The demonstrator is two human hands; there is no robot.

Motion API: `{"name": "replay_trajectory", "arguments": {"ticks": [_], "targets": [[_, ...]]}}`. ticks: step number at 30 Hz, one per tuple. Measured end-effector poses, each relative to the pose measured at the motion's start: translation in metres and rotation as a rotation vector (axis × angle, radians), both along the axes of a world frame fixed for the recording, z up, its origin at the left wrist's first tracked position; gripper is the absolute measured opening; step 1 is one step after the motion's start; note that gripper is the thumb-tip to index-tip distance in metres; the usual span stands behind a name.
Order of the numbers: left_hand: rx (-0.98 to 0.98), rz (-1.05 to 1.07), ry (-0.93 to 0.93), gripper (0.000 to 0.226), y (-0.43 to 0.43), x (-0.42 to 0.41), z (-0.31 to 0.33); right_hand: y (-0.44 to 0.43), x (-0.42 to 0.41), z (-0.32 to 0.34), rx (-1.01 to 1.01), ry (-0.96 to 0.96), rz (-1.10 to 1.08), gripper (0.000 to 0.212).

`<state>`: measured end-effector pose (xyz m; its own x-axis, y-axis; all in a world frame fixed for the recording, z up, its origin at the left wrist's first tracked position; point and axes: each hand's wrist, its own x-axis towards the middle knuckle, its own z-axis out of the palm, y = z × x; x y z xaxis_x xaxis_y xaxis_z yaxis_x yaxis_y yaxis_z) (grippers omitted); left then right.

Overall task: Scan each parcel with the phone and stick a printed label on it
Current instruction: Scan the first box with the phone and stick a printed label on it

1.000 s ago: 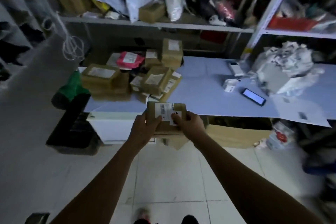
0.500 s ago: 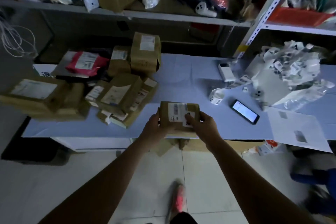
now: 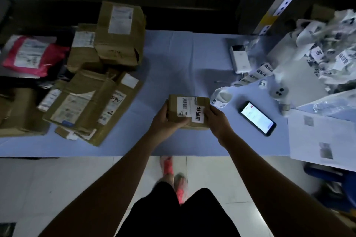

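Brown cardboard, taped and creased: the parcel (image 3: 187, 111) is a small box held low over the table (image 3: 183, 59), left of the phone (image 3: 257, 118). The left hand (image 3: 163, 121) grips its left end, fingers curled underneath and thumb on top. The right hand (image 3: 215, 119) holds the right end, thumb lying on the white label (image 3: 198, 114) on the top face. Both hands are closed on the box; neither is slack.

It looks light, and stiff enough to take thumb pressure without caving, though its corners seem soft. The tape may be slick. The short ends are the best hold, since they leave the barcode clear for the phone. I cannot tell whether every edge of the label is pressed flat.

A pale blue sheet covers the table, flat apart from a few fold lines. The phone lies face up with its screen lit.

- **Far left of the phone:** a pile of boxes (image 3: 92, 98) and a pink mailer (image 3: 32, 56).
- **Just left of it:** a label roll (image 3: 221, 98).
- **Behind it:** a white power bank (image 3: 239, 59) and a heap of backing paper (image 3: 327, 54).
- **Right of it:** a printed sheet (image 3: 323, 136) overhanging the edge.

The room is dim, with metal shelving (image 3: 289, 0) behind the phone and a tiled floor (image 3: 57, 188) in front.
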<state>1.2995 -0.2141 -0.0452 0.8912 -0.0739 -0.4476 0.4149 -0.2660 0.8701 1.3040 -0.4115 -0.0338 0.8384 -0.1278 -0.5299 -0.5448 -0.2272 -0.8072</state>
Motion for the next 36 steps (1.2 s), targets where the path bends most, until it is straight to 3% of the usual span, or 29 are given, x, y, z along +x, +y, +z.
{"name": "replay_trajectory", "arguments": {"ticks": [3, 5, 8, 10, 13, 17, 20, 22, 30, 36], "targets": [[0.004, 0.036, 0.026, 0.087, -0.007, 0.012, -0.012, -0.005, 0.01, -0.005, 0.008, -0.002, 0.004, 0.021], [-0.014, 0.062, 0.018, 0.087, -0.01, 0.017, -0.019, -0.009, 0.015, -0.01, -0.026, 0.012, 0.01, 0.019], [-0.023, 0.065, 0.023, 0.121, -0.008, 0.027, -0.027, -0.021, 0.029, -0.017, -0.107, 0.024, 0.028, 0.026], [0.003, -0.022, 0.013, 0.142, 0.0, 0.035, -0.034, -0.036, 0.038, -0.019, -0.287, -0.046, -0.014, 0.031], [0.051, -0.208, -0.018, 0.153, 0.01, 0.04, -0.038, -0.065, 0.037, -0.021, -0.554, -0.169, -0.025, 0.029], [0.084, -0.247, -0.032, 0.146, 0.008, 0.042, -0.041, -0.11, 0.034, -0.034, -0.838, -0.232, 0.125, 0.043], [0.115, -0.164, -0.057, 0.137, 0.001, 0.037, -0.037, -0.147, 0.037, -0.046, -0.974, -0.022, 0.222, 0.077], [0.171, -0.098, -0.109, 0.133, -0.005, 0.031, -0.031, -0.168, 0.036, -0.053, -1.015, 0.088, 0.334, 0.087], [0.341, 0.104, -0.186, 0.118, -0.042, 0.011, -0.01, -0.209, 0.042, -0.048, -0.911, -0.022, 0.576, 0.084], [0.391, 0.156, -0.169, 0.124, -0.052, 0.006, 0.001, -0.213, 0.043, -0.041, -0.866, 0.011, 0.575, 0.092]]}}
